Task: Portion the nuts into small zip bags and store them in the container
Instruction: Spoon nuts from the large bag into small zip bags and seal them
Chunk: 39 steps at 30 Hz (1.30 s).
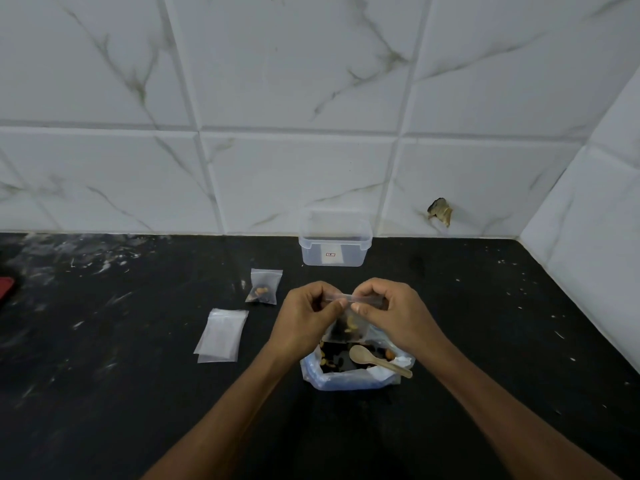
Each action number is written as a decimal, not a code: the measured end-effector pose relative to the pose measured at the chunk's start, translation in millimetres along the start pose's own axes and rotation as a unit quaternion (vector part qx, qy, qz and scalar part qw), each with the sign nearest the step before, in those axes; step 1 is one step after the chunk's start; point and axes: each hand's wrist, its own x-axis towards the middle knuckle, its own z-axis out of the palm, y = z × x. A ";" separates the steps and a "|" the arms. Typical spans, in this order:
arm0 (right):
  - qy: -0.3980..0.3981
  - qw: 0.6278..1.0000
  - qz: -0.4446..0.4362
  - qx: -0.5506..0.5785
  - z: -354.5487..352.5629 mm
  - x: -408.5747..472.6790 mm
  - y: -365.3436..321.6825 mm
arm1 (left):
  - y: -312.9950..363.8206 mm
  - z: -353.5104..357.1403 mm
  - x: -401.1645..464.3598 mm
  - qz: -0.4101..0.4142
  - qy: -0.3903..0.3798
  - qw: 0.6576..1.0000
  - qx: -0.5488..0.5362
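Pinching the zip strip of a small bag (346, 323) from both ends, we hold it up over the nut pouch (349, 370). Our left hand (306, 315) has its fingers curled, thumb and forefinger squeezing the strip's left part; our right hand (391, 311) does the same on the right part, thumb pressed against the strip near the middle. The bag hangs between our hands with a few nuts showing through its clear wall.

Below it, the pouch lies open on the black counter (485, 341), with mixed nuts inside and a wooden spoon (375, 360) resting across its mouth, bowl to the left, handle pointing right.

A filled bag (264, 286) lies on the counter to the left of our hands, nuts gathered at its lower end. Nearer us and further left lies a stack of empty bags (221, 336). The clear container (335, 242) stands open at the back, against the tiled wall (277, 98), well apart from our hands. We cannot tell whether anything is inside it. A red edge (6, 287) shows at the far left.
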 end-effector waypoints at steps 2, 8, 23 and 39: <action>0.008 1.000 -0.007 -0.009 -0.4 -0.1 0.4 | -0.3 -0.6 0.0 -0.002 -0.012 1.000 0.001; 0.006 1.000 -0.002 -0.004 1.0 0.8 2.1 | 1.4 -1.0 3.2 -0.026 -0.042 0.999 0.010; 0.008 0.996 0.081 0.039 -8.8 -9.4 11.5 | -2.3 -13.8 -4.4 -0.065 -0.002 0.997 -0.038; 0.029 0.988 0.114 0.098 7.0 -4.2 14.5 | -7.6 -13.1 -8.4 -0.055 0.052 0.997 0.006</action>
